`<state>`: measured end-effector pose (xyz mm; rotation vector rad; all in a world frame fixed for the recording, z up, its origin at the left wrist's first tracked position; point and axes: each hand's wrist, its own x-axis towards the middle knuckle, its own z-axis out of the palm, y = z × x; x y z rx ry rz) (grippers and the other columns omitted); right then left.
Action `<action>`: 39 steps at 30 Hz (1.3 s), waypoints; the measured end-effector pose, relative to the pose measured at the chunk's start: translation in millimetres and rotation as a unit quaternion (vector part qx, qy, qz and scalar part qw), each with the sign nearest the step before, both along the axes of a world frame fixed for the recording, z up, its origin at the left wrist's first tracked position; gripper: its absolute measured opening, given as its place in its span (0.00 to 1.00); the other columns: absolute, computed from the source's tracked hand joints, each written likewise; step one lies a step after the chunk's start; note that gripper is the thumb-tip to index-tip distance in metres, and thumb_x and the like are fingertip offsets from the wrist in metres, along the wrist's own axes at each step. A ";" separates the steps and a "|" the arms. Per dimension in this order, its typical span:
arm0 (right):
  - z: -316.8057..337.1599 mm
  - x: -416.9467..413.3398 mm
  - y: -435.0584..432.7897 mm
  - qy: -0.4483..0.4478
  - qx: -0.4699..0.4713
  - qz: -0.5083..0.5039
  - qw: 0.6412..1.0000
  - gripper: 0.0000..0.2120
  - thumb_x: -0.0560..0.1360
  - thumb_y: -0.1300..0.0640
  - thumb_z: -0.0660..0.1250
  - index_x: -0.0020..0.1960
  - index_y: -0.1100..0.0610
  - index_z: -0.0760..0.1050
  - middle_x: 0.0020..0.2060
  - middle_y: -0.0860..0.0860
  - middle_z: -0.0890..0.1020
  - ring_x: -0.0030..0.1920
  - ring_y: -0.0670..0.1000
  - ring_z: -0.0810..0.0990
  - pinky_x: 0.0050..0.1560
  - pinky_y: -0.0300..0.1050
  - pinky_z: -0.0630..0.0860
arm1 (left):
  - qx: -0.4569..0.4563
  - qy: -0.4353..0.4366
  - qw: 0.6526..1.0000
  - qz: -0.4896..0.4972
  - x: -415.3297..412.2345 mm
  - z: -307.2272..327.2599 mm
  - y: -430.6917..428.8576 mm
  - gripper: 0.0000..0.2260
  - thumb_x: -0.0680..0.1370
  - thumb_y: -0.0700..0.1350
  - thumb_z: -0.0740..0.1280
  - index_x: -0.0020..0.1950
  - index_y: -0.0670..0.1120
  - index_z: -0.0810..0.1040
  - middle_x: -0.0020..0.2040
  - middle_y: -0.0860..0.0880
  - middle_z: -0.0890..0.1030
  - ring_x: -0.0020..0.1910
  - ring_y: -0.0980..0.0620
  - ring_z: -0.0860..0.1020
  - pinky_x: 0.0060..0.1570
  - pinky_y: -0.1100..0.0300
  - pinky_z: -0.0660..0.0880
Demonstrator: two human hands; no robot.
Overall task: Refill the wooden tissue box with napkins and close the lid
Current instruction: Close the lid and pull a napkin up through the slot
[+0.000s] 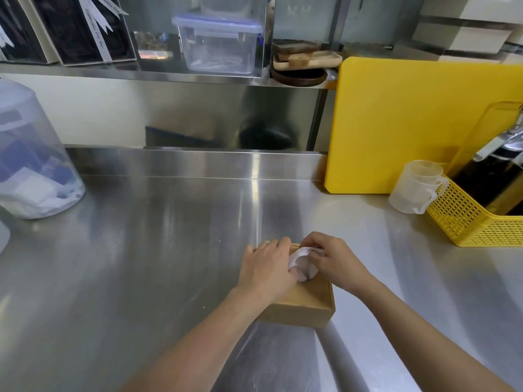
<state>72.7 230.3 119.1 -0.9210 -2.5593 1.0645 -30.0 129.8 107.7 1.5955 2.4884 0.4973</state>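
Note:
The wooden tissue box [304, 305] sits on the steel counter [158, 250] near its front, with its lid down on top. A white napkin [302, 261] sticks up from the middle of the lid. My left hand [267, 268] lies flat on the left part of the lid, fingers against the napkin. My right hand [331, 260] pinches the napkin from the right side. Both hands hide the far half of the box.
A translucent tub [31, 162] holding white paper stands at the left. A yellow cutting board [418, 123] leans at the back right, with a plastic measuring cup [414, 188] and a yellow basket [475, 219] with a dark bottle. A shelf above carries containers.

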 end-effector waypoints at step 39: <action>8.2 17.7 8.7 -0.042 -0.083 0.083 0.992 0.07 0.74 0.67 0.64 0.45 0.58 0.78 0.41 0.51 0.80 0.39 0.44 0.77 0.39 0.27 0.73 | -0.022 -0.069 0.992 -0.108 -23.8 3.6 -8.4 0.11 0.73 0.56 0.64 0.44 0.52 0.66 0.42 0.54 0.73 0.45 0.50 0.72 0.52 0.54 0.66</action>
